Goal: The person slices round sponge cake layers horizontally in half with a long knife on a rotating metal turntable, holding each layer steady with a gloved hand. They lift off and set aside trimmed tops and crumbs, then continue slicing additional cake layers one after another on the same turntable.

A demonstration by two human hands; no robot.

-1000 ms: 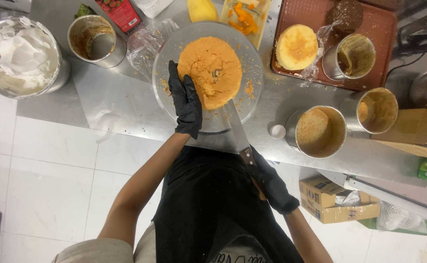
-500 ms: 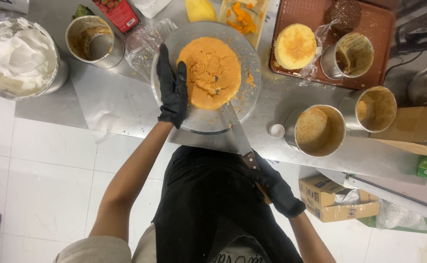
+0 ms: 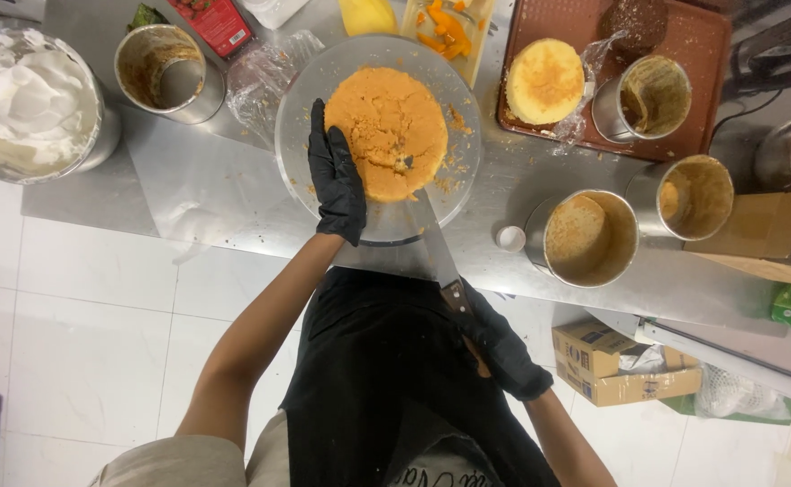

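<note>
a steel worktable (image 3: 233,194) runs across the top of the view, with white floor tiles below it and the person's black apron filling the lower middle. on the table sits a round clear turntable plate (image 3: 298,117), and on it lies a round orange sponge cake (image 3: 384,131) with crumbs scattered about it.

the left hand (image 3: 337,176), in a black glove, lies flat and open against the cake's left edge, fingers stretched up along its side. the right hand (image 3: 499,347), also gloved in black, is clenched round the dark handle of a long knife (image 3: 440,261). the blade reaches up from the table edge to the cake's lower side; its tip disappears at the cake, so how far it goes in cannot be told. much of the handle is hidden inside the fist.

at the far left a steel bowl of white cream (image 3: 30,99) is partly cut off by the frame. a round cake tin (image 3: 165,72) stands beside it, and crumpled clear plastic wrap (image 3: 265,77) lies between that tin and the plate. at the right a brown tray (image 3: 684,36) bears a second, paler sponge (image 3: 544,81) and another tin; its top edge is out of view. two more tins (image 3: 585,236) stand near the table's front edge, with a small white cap (image 3: 509,238) just beside one. a cardboard box (image 3: 625,361) sits on the floor.
</note>
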